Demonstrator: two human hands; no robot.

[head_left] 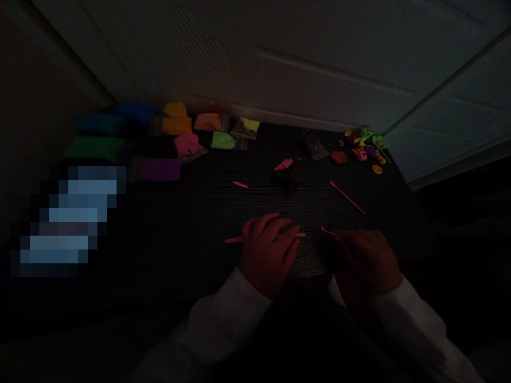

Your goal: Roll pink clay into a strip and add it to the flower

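My left hand (pixel 269 255) lies palm down over a pink modelling tool (pixel 233 240) on the dark table. Its fingers are bent a little and apart, and the tool's ends stick out on either side; whether the palm touches it is hidden. To the right, my right hand (pixel 369 260) is closed on a thin pink stick tool (pixel 328 231) with a small bent tip pointing left. Beyond both hands sits a small dark brown clay piece with a pink speckled top (pixel 284 165). A short pink piece (pixel 240 184) rests left of it, and another thin pink stick (pixel 347 197) right.
Bags of coloured clay line the table's back left, among them a purple bag (pixel 162 169) and a green bag (pixel 96 149). Several small colourful clay figures (pixel 365 146) cluster at the back right. A clear bag (pixel 315 146) lies near an orange-red lump (pixel 339 157). A pale wall stands behind.
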